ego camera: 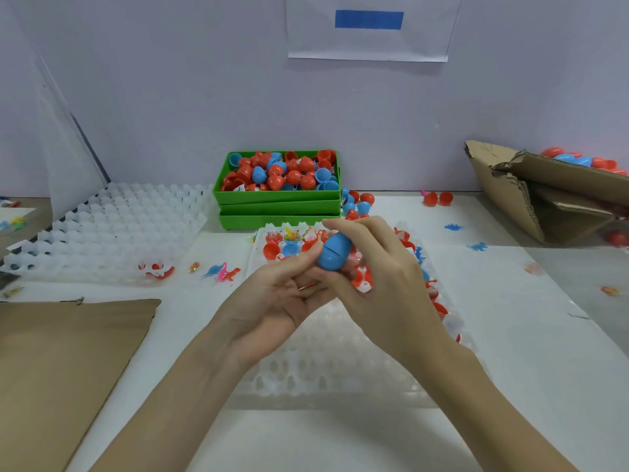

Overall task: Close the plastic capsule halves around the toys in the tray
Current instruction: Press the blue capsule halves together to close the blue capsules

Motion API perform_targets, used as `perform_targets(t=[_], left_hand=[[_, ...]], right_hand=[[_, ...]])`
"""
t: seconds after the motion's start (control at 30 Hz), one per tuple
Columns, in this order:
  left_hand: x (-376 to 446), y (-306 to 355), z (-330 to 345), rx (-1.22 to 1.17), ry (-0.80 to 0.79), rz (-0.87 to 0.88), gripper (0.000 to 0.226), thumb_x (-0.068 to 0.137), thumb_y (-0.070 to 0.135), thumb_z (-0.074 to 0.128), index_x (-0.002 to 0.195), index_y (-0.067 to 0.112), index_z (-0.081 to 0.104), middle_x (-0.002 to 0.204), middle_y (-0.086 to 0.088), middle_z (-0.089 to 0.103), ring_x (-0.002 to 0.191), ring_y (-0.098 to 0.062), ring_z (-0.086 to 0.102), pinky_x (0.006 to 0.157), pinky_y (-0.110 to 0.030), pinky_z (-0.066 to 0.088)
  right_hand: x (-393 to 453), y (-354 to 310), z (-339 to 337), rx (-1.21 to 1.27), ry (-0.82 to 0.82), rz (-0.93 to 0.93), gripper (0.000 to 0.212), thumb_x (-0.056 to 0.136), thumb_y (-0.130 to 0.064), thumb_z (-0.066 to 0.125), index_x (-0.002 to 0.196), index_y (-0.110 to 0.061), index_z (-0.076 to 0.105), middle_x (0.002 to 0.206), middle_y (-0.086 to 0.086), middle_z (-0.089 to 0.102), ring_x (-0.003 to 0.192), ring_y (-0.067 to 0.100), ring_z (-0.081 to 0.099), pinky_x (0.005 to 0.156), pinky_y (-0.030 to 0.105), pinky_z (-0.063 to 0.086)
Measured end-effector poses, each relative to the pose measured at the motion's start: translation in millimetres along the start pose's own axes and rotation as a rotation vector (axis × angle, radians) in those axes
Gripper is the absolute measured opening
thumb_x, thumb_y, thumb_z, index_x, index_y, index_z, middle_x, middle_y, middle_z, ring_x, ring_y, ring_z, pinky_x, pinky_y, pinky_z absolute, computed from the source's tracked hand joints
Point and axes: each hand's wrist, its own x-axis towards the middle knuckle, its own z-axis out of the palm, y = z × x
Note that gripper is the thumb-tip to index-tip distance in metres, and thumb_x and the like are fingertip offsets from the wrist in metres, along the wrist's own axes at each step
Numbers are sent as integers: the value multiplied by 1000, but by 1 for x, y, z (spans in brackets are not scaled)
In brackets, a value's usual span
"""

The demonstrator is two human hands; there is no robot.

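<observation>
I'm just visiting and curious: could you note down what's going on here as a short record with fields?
activity: closing a blue capsule held above the tray
left hand: holds the capsule from below
right hand: fingers curled round its upper part
capsule: two halves together, seam visible
green box: loose red and blue halves
table: small toy dinosaurs scattered

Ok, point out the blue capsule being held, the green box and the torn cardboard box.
Blue capsule (335, 251), head view: on its shell beside the seam between the halves.
Green box (277, 196), head view: on its front wall.
Cardboard box (503, 189), head view: on its torn left flap.
</observation>
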Motion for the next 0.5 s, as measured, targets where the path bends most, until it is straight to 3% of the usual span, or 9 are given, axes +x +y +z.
perform_targets(t=[0.1, 0.5], left_hand=[[1, -1, -1, 54, 9, 52, 43, 86, 31, 74, 118, 2, 77, 115, -19, 76, 111, -26, 73, 92, -32, 59], [1, -7, 1, 177, 50, 98, 39, 97, 34, 67, 117, 2, 77, 124, -23, 72, 121, -31, 69, 94, -31, 59]], right_hand=[[-1, -3, 2, 83, 28, 4, 51, 85, -12, 82, 132, -7, 63, 115, 4, 72, 99, 10, 61, 90, 0, 40], [0, -7, -6, 75, -91, 48, 35, 89, -6, 77, 121, -9, 66, 103, 1, 72, 84, 12, 63, 82, 12, 50]])
